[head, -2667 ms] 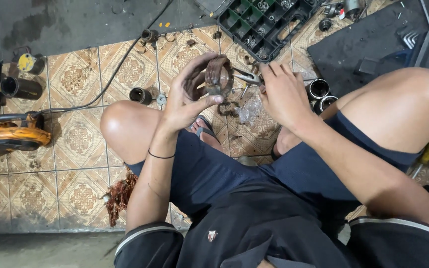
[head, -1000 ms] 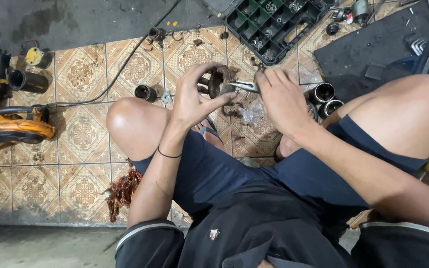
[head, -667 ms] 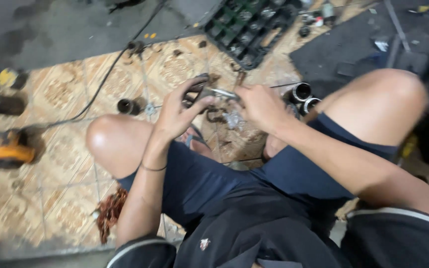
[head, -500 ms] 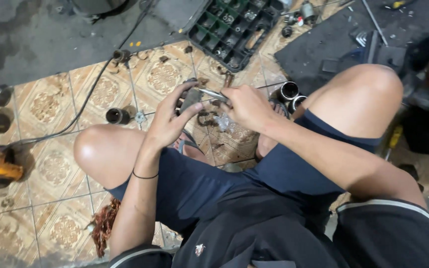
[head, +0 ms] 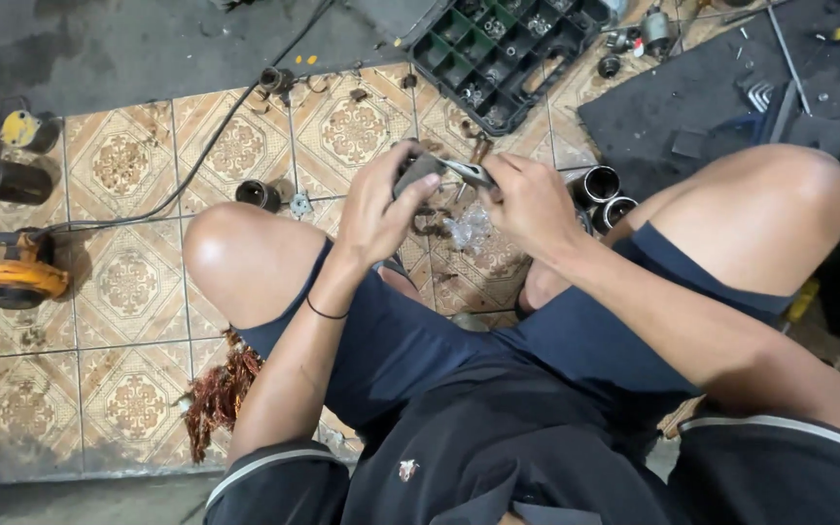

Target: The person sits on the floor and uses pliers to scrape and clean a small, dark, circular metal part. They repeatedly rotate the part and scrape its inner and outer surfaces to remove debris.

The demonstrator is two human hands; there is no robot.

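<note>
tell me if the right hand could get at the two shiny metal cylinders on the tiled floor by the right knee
Probably yes: the two shiny metal cylinders lie just beside the right hand, nothing between, though that hand holds a thin metal tool.

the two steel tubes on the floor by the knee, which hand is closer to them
Right. The right hand works just beside the two steel tubes, almost touching them in this view. The left hand grips a dark metal part farther off, on the far side of the right hand.

A dark, rounded metal part (head: pixel 418 171), grimy and partly hidden by fingers, is held up above the patterned tiles between the knees, with the slim silver tips of pliers (head: pixel 469 173) touching its right side.
</note>
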